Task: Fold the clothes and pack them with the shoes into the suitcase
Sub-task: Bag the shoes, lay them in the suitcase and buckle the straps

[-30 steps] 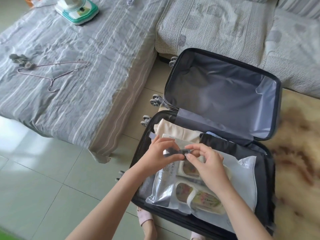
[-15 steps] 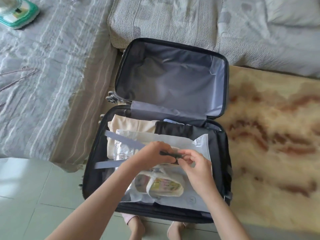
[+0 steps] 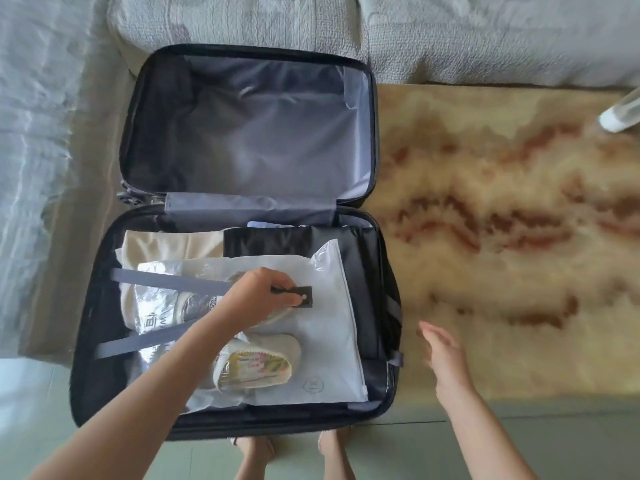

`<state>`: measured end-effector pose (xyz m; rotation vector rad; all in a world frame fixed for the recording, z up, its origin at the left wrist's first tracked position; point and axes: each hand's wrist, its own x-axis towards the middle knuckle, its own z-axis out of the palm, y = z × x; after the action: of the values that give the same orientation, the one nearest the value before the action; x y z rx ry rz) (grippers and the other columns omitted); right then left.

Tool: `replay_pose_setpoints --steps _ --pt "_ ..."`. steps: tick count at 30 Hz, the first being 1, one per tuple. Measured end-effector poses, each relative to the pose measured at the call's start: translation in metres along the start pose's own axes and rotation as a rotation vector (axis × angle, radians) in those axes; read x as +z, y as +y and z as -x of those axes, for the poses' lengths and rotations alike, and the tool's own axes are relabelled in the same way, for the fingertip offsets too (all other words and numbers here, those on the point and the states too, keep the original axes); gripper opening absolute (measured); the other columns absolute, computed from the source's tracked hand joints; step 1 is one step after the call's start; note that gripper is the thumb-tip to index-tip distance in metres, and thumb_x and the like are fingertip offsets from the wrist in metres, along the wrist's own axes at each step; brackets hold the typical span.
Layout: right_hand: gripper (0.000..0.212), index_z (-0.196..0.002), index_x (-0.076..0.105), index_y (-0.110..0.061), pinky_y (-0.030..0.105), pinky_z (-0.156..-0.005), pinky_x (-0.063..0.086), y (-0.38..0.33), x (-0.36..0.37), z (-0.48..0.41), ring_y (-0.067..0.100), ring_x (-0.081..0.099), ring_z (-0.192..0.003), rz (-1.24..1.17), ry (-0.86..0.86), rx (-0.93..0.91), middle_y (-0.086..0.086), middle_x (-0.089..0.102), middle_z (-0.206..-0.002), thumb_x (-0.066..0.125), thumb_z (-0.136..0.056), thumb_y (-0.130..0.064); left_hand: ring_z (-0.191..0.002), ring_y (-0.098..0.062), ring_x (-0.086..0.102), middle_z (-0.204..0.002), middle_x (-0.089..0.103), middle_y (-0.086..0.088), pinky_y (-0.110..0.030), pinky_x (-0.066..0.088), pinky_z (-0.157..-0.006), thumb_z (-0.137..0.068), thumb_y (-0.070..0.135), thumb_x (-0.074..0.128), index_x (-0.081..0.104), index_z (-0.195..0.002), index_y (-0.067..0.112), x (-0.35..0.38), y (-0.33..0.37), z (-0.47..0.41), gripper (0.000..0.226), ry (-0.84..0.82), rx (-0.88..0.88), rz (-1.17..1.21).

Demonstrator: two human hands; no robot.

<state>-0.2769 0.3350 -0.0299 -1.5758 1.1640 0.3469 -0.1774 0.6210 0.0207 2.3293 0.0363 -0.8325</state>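
Suitcase (image 3: 83, 341): It is laid open on the floor (image 3: 554, 438) in the middle of the frame. Its lid (image 3: 242, 126) is tipped back toward the top.
Shoes (image 3: 256, 365): They are kept in a white bag (image 3: 325, 341) in the lower half of the suitcase, on top of the clothes.
Clothes: A cream piece (image 3: 162, 244) is folded at the upper left of that half. A black piece (image 3: 277, 240) is folded just beside it on the right.
Left hand (image 3: 259, 296): A dark buckle (image 3: 299, 296) is pinched in its fingers above the bag. Two grey straps (image 3: 166, 280) are stretched from the left wall toward it.
Right hand (image 3: 446, 358): It is held open with nothing in it, right of the suitcase, and it looks blurred.
Rug (image 3: 502, 220): It is spread out on the right, brown and tan.
Sofa (image 3: 450, 36): It is seen along the top.
Bed (image 3: 34, 133): It is seen down the left edge.
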Motion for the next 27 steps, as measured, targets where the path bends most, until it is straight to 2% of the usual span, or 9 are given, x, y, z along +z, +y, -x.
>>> replay_pose_setpoints --steps 4,7,11,13,15,19,23,25,27 --pt "0.030 -0.123 0.057 -0.005 0.035 -0.069 0.047 0.023 -0.003 -0.026 0.029 0.059 -0.095 -0.139 -0.089 0.285 0.012 0.063 -0.110 0.042 -0.101 -0.019 -0.055 -0.005 0.048 -0.062 0.055 0.010 -0.011 0.033 -0.049 -0.081 0.025 0.072 0.064 -0.070 0.026 0.004 0.012 -0.002 0.013 0.011 -0.007 -0.049" --pt "0.032 -0.126 0.054 -0.005 0.036 -0.065 0.048 0.030 -0.002 -0.036 0.031 0.059 -0.093 -0.146 -0.151 0.360 0.013 0.062 -0.109 0.040 -0.102 -0.020 -0.055 -0.009 0.049 -0.061 0.057 0.009 -0.018 0.036 -0.052 -0.080 0.022 0.074 0.062 -0.064 0.030 0.006 0.015 -0.003 0.021 0.007 -0.024 -0.050" --pt "0.032 -0.118 0.060 0.001 0.033 -0.056 0.047 0.038 -0.004 -0.051 0.025 0.058 -0.069 -0.025 -0.091 0.387 0.011 0.064 -0.082 0.046 -0.099 -0.021 -0.063 -0.017 0.055 -0.068 0.063 0.002 -0.022 0.039 -0.057 -0.079 0.020 0.075 0.067 -0.070 0.024 0.010 0.018 -0.005 0.013 0.013 -0.033 -0.075" --pt "0.038 -0.112 0.061 0.001 0.032 -0.055 0.046 0.038 -0.003 -0.053 0.026 0.058 -0.064 0.040 -0.113 0.417 0.010 0.063 -0.075 0.048 -0.098 -0.031 -0.066 -0.020 0.059 -0.070 0.066 0.000 -0.021 0.040 -0.059 -0.079 0.019 0.075 0.068 -0.071 0.024 0.012 0.019 -0.005 0.012 0.012 -0.027 -0.086" --pt "0.046 -0.112 0.062 -0.001 0.032 -0.055 0.046 0.038 0.001 -0.054 0.027 0.060 -0.065 0.062 -0.163 0.447 0.010 0.065 -0.076 0.046 -0.098 -0.042 -0.067 -0.020 0.059 -0.070 0.066 0.001 -0.022 0.040 -0.061 -0.078 0.018 0.075 0.067 -0.069 0.026 0.012 0.018 -0.005 0.015 0.013 -0.023 -0.085" --pt "0.056 -0.114 0.060 -0.001 0.032 -0.053 0.048 0.037 0.012 -0.058 0.028 0.063 -0.064 -0.035 -0.239 0.488 0.013 0.067 -0.079 0.035 -0.100 -0.049 -0.066 -0.020 0.059 -0.066 0.066 0.002 -0.027 0.042 -0.065 -0.077 0.017 0.076 0.067 -0.066 0.029 0.014 0.016 -0.004 0.019 0.026 -0.027 -0.055" --pt "0.052 -0.094 0.058 0.001 0.027 -0.040 0.048 0.033 0.018 -0.057 0.029 0.061 -0.066 -0.202 -0.259 0.583 0.017 0.063 -0.081 0.042 -0.098 -0.049 -0.063 -0.018 0.056 -0.065 0.066 0.002 -0.025 0.041 -0.064 -0.077 0.015 0.077 0.068 -0.066 0.027 0.016 0.016 -0.003 0.018 0.027 -0.031 -0.033" --pt "0.048 -0.103 0.059 0.000 0.033 -0.056 0.055 0.032 0.023 -0.059 0.031 0.064 -0.082 -0.255 -0.258 0.593 0.018 0.065 -0.096 0.048 -0.096 -0.046 -0.063 -0.017 0.055 -0.067 0.067 -0.001 -0.023 0.041 -0.063 -0.077 0.015 0.076 0.069 -0.067 0.025 0.016 0.016 -0.002 0.016 0.027 -0.041 -0.023" --pt "0.048 -0.117 0.060 -0.002 0.046 -0.088 0.052 0.030 0.025 -0.058 0.034 0.061 -0.105 -0.275 -0.259 0.585 0.017 0.064 -0.114 0.057 -0.092 -0.042 -0.063 -0.015 0.055 -0.069 0.068 -0.002 -0.022 0.041 -0.062 -0.078 0.015 0.076 0.070 -0.069 0.023 0.016 0.017 -0.001 0.014 0.028 -0.049 -0.022"
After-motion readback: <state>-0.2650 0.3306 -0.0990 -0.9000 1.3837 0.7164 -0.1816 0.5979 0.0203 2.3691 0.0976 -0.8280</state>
